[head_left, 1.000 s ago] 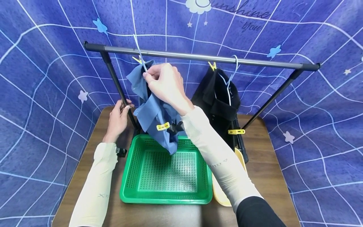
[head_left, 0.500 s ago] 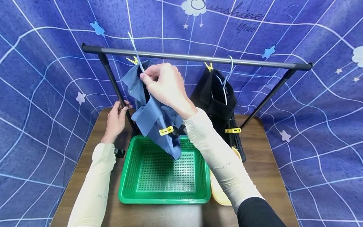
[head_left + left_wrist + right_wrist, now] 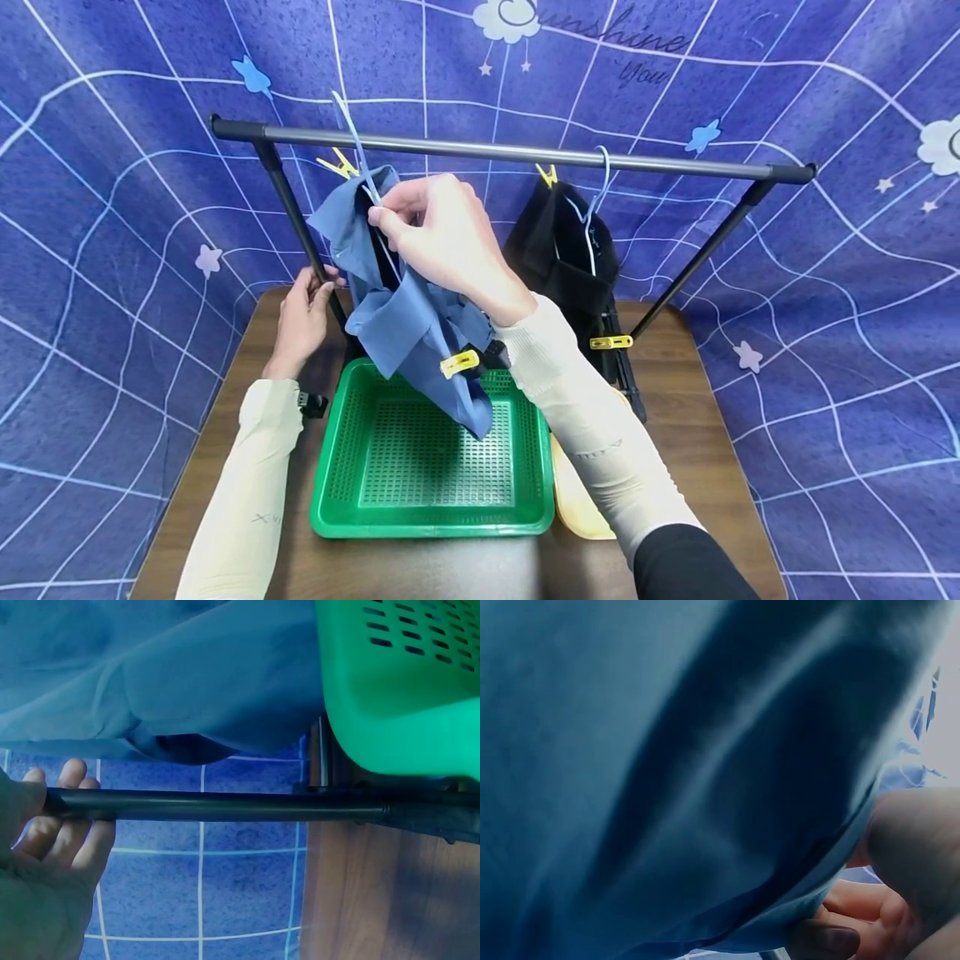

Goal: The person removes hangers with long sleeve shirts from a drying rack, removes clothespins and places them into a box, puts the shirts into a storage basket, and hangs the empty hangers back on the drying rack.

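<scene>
My right hand (image 3: 450,233) pinches a light blue hanger (image 3: 347,112) just below its hook. From that hanger hangs a blue collared garment (image 3: 405,325), with a yellow clip (image 3: 341,164) at its back and another yellow clip (image 3: 460,363) at its front. The hook crosses the metal rail (image 3: 487,150); whether it rests on it I cannot tell. My left hand (image 3: 298,325) holds the black left post (image 3: 210,806) of the rack, thumb and fingers on either side. In the right wrist view, blue cloth (image 3: 667,787) covers most of the picture.
A black garment (image 3: 570,250) hangs on a second hanger (image 3: 604,179) at the rail's right, with yellow clips. Below stands a green basket (image 3: 431,529) on the wooden table (image 3: 675,467). A pale yellow container (image 3: 577,500) sits beside it, partly under my right arm.
My right hand has brought the hanger and blue garment slightly down and toward me; the garment's lower end swings right over the basket. My left hand stays on the post.
</scene>
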{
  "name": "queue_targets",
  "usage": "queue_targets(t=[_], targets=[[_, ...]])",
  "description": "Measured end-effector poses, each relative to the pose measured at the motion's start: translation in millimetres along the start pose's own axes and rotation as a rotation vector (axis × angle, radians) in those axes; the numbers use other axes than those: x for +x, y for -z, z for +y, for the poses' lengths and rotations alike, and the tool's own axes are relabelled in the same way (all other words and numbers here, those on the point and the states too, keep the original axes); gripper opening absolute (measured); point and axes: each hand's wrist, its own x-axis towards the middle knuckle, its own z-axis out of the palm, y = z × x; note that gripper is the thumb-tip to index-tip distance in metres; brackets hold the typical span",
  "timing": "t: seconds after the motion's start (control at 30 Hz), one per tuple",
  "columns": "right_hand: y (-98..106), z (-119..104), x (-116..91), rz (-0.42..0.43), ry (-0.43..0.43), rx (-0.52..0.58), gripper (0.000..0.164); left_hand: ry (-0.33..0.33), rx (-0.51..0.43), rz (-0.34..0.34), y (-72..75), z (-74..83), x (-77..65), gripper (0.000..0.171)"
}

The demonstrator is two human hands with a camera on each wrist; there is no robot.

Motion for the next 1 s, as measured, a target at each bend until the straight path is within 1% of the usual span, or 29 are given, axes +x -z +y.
queue_targets(t=[0.2,0.37,0.43,0.6,0.7,0.9,1.0], targets=[[3.1,5.4,-11.2,-0.029,0.059,0.035,0.027,0.019,0.032,-0.001,0.2,-2.8,0.3,0.032],[4.0,11.2,-19.8,-0.043,0.093,0.046,0.027,0.018,0.092,0.015,1.8,-4.1,0.1,0.032],[4.6,13.5,-23.1,-0.051,0.097,0.053,0.026,0.016,0.101,0.018,2.0,-4.3,0.1,0.032],[6.4,21.5,-30.8,-0.080,0.103,0.072,0.026,0.019,0.062,0.019,0.7,-3.5,0.1,0.027],[6.8,27.6,-34.6,-0.097,0.093,0.077,0.024,0.007,0.046,0.021,-0.1,-3.1,0.6,0.028],[6.2,40.1,-41.6,-0.114,0.064,0.092,0.018,-0.002,0.023,0.019,-0.9,-4.6,1.3,0.030],[5.7,45.5,-45.5,-0.124,0.056,0.103,0.016,0.005,0.032,0.017,-1.1,-4.2,1.3,0.031]])
